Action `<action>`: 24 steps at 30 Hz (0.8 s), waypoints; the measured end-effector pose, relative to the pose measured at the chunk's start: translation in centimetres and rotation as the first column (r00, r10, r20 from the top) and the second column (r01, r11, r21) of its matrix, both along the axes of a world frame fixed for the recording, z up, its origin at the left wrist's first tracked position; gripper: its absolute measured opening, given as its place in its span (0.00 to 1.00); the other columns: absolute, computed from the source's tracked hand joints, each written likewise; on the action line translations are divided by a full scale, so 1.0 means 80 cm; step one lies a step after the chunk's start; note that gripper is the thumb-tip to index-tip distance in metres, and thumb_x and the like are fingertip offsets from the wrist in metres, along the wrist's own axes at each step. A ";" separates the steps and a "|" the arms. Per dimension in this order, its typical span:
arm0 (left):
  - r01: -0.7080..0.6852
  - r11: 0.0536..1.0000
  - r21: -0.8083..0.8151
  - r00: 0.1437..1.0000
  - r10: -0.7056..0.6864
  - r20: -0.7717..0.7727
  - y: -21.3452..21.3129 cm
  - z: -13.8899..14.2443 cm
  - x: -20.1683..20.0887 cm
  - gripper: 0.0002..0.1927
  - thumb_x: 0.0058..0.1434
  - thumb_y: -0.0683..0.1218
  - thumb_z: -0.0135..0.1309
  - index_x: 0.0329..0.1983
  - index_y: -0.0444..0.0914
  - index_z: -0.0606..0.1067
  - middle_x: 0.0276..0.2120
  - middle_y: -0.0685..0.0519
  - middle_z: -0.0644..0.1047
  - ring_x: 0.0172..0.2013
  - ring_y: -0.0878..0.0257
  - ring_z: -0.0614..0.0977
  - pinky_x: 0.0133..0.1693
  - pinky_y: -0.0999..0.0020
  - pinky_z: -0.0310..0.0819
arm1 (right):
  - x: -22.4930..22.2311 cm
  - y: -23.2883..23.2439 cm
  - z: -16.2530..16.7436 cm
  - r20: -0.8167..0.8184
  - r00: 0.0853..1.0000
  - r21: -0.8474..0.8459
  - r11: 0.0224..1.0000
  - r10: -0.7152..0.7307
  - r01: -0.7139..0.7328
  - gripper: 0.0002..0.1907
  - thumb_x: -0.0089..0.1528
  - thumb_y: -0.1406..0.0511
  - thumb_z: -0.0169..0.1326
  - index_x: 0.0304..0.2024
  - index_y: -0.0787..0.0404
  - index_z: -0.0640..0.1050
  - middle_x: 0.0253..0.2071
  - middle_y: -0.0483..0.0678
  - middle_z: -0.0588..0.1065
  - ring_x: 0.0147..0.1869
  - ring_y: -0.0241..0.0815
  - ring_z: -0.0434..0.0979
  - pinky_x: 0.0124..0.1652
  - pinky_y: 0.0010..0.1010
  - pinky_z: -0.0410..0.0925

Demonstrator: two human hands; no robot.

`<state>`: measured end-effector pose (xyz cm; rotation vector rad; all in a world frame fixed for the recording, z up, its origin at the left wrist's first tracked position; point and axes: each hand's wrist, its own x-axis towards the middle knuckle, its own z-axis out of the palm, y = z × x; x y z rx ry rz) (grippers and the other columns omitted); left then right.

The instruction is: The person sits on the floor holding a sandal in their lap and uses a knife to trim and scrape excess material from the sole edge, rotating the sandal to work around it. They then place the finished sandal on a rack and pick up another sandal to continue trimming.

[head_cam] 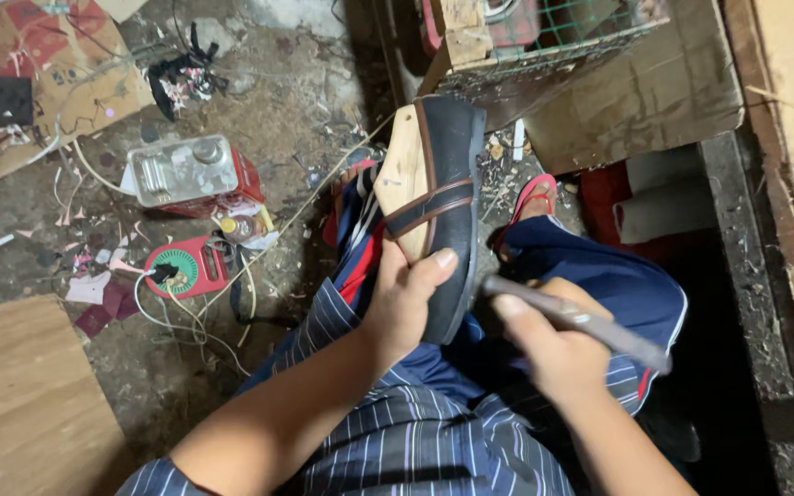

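At lower centre, the left hand (406,298) clasps the black shoe (443,211) on its wooden last (403,174), stiff and best held mid-body; the right hand (553,354) grips a heavy-looking metal tool (590,323). A red device (186,268) lies on the floor (305,110) beyond.

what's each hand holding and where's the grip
Left hand grips the black shoe, on a wooden last, at its near end. Right hand holds a grey metal tool around its middle.
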<state>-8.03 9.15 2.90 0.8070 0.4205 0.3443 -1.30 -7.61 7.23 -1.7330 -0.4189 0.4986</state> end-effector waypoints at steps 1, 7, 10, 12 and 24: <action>0.002 0.999 0.041 0.999 -0.004 0.040 0.000 0.000 0.002 0.32 0.63 0.44 0.54 0.70 0.34 0.59 0.57 0.50 0.71 0.56 0.64 0.73 0.59 0.65 0.68 | 0.004 0.005 0.005 0.164 0.985 -0.144 0.989 0.060 -0.036 0.17 0.57 0.62 0.66 0.21 0.62 0.73 0.19 0.45 0.71 0.21 0.34 0.67 0.24 0.28 0.62; 0.049 0.990 0.133 0.996 -0.058 0.067 -0.007 0.001 0.009 0.36 0.60 0.41 0.56 0.70 0.35 0.56 0.59 0.50 0.70 0.58 0.63 0.72 0.62 0.64 0.67 | 0.042 0.009 0.072 0.143 0.952 -0.470 0.865 0.269 -0.174 0.18 0.54 0.59 0.68 0.19 0.62 0.76 0.17 0.44 0.71 0.20 0.33 0.67 0.22 0.30 0.63; 0.063 0.987 0.145 0.990 -0.080 0.115 -0.009 0.004 0.009 0.35 0.61 0.39 0.56 0.71 0.32 0.59 0.59 0.48 0.70 0.59 0.61 0.72 0.63 0.62 0.67 | 0.044 0.015 0.075 0.079 0.993 -0.360 0.931 0.091 -0.057 0.14 0.55 0.60 0.66 0.22 0.61 0.79 0.19 0.42 0.74 0.23 0.30 0.70 0.24 0.29 0.65; 0.066 0.990 0.126 0.990 -0.081 0.113 -0.010 0.008 0.008 0.34 0.62 0.39 0.55 0.71 0.32 0.59 0.59 0.48 0.70 0.59 0.61 0.72 0.64 0.62 0.67 | 0.043 0.016 0.064 0.010 0.999 -0.374 0.927 0.039 -0.033 0.14 0.56 0.60 0.65 0.22 0.62 0.79 0.19 0.43 0.74 0.24 0.30 0.69 0.25 0.29 0.65; 0.223 0.969 0.106 0.953 -0.240 0.186 -0.018 0.025 0.006 0.35 0.66 0.37 0.52 0.75 0.33 0.55 0.60 0.45 0.70 0.59 0.58 0.73 0.63 0.59 0.69 | 0.001 -0.018 0.027 0.188 0.973 -0.155 0.982 0.135 -0.107 0.46 0.47 0.57 0.72 0.63 0.69 0.69 0.46 0.47 0.69 0.50 0.40 0.69 0.51 0.30 0.65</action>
